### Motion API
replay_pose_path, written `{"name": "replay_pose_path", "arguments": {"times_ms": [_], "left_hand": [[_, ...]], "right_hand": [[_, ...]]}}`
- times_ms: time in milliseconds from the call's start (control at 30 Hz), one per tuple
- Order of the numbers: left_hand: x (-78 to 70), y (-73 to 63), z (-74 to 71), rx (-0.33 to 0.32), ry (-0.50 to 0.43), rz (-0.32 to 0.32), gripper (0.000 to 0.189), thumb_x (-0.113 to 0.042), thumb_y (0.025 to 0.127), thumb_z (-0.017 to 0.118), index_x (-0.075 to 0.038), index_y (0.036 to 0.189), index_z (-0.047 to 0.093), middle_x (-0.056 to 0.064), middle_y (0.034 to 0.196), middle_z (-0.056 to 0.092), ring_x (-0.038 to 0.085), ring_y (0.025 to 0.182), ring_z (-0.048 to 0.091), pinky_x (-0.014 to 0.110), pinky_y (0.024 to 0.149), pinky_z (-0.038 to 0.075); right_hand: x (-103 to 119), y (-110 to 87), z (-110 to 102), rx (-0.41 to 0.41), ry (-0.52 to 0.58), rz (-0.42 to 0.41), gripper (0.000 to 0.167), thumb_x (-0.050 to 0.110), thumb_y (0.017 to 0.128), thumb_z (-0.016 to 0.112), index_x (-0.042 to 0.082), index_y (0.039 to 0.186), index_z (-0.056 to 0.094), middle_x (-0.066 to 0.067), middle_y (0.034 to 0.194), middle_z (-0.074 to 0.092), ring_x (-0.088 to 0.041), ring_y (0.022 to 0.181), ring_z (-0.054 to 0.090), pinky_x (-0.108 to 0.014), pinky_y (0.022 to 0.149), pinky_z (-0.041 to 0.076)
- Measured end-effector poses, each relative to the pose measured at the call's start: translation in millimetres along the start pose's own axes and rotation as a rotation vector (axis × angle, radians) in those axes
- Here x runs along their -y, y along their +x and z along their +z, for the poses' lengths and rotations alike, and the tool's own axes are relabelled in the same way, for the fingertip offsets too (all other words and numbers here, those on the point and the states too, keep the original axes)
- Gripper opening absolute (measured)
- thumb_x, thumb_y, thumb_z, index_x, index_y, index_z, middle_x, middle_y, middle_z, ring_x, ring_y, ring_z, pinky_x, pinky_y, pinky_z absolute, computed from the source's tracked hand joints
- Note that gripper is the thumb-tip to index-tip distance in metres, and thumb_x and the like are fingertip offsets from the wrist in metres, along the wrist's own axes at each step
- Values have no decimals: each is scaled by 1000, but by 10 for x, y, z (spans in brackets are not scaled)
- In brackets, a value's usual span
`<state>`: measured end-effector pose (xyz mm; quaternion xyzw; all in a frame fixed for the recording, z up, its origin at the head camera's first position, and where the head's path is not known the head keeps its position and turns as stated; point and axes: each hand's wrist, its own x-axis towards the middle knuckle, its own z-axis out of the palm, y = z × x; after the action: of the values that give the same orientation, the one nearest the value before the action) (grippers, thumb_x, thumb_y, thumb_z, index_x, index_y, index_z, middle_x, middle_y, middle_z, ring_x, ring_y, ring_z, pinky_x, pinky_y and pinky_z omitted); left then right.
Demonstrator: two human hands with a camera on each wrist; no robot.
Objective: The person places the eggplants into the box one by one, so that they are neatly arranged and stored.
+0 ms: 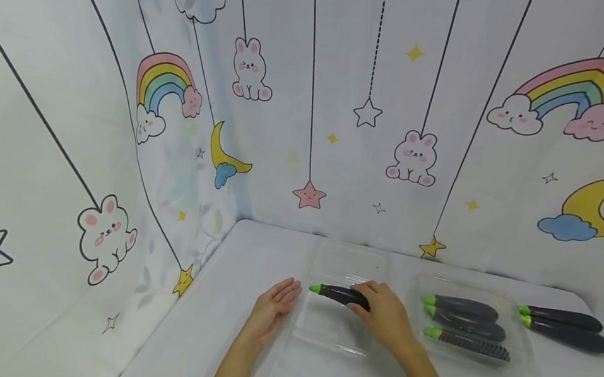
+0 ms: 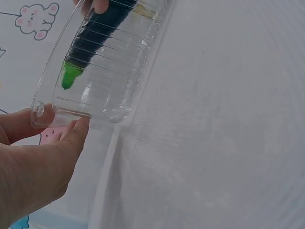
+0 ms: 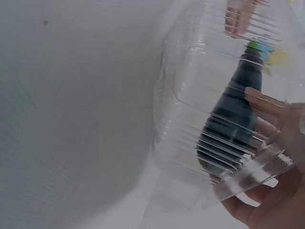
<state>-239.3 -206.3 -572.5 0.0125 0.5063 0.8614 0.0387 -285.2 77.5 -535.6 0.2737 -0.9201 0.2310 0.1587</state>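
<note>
In the head view, my right hand [image 1: 385,314] grips a dark purple eggplant [image 1: 339,294] by its thick end, over a clear plastic container [image 1: 331,334]. The eggplant's bright green stem end points left. My left hand [image 1: 269,315] is at the container's left end, fingers fairly straight. The left wrist view has its fingertips touching the clear end wall, with the thumb by the rim. Through the ribbed plastic, the right wrist view shows the eggplant [image 3: 231,114] with the right fingers around it. Whether the eggplant touches the container floor is hard to tell.
Right of the hands stands a second clear container [image 1: 524,361] with three eggplants [image 1: 464,324] in it, one looking ridged through the plastic. Two more eggplants [image 1: 569,335] lie on the white table farther right. A printed cloth backdrop [image 1: 284,148] rises behind the table.
</note>
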Motion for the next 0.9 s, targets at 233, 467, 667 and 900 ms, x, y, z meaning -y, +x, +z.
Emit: {"name": "replay_pose_path", "arguments": {"times_ms": [233, 467, 667, 900], "left_hand": [[7, -4, 11, 3, 9, -4, 67, 22, 95, 41, 10, 159, 25, 30, 164, 31, 38, 153, 32, 38, 122, 34], [-12, -1, 20, 16, 11, 0, 65, 20, 98, 42, 10, 159, 25, 31, 164, 30, 39, 153, 32, 39, 123, 33], [-20, -22, 26, 29, 22, -5, 65, 20, 98, 43, 10, 159, 25, 30, 164, 30, 38, 153, 32, 37, 122, 35], [-24, -29, 20, 33, 12, -10, 66, 20, 97, 43, 9, 160, 25, 28, 165, 31, 37, 153, 33, 34, 120, 36]], "right_hand": [[-46, -19, 145, -18, -57, 5, 41, 33, 84, 89, 15, 119, 76, -3, 115, 74, -27, 105, 67, -48, 85, 58], [-67, -35, 181, -45, -66, 25, 42, 31, 78, 93, 15, 114, 78, -2, 114, 75, -27, 106, 68, -48, 86, 58], [-92, -52, 205, -48, -95, 37, 39, 25, 76, 94, 14, 110, 78, -4, 111, 75, -28, 104, 69, -48, 85, 59], [-104, -59, 220, -73, -104, 9, 36, 16, 74, 95, 11, 106, 79, -5, 109, 75, -29, 100, 70, -47, 85, 60]]}}
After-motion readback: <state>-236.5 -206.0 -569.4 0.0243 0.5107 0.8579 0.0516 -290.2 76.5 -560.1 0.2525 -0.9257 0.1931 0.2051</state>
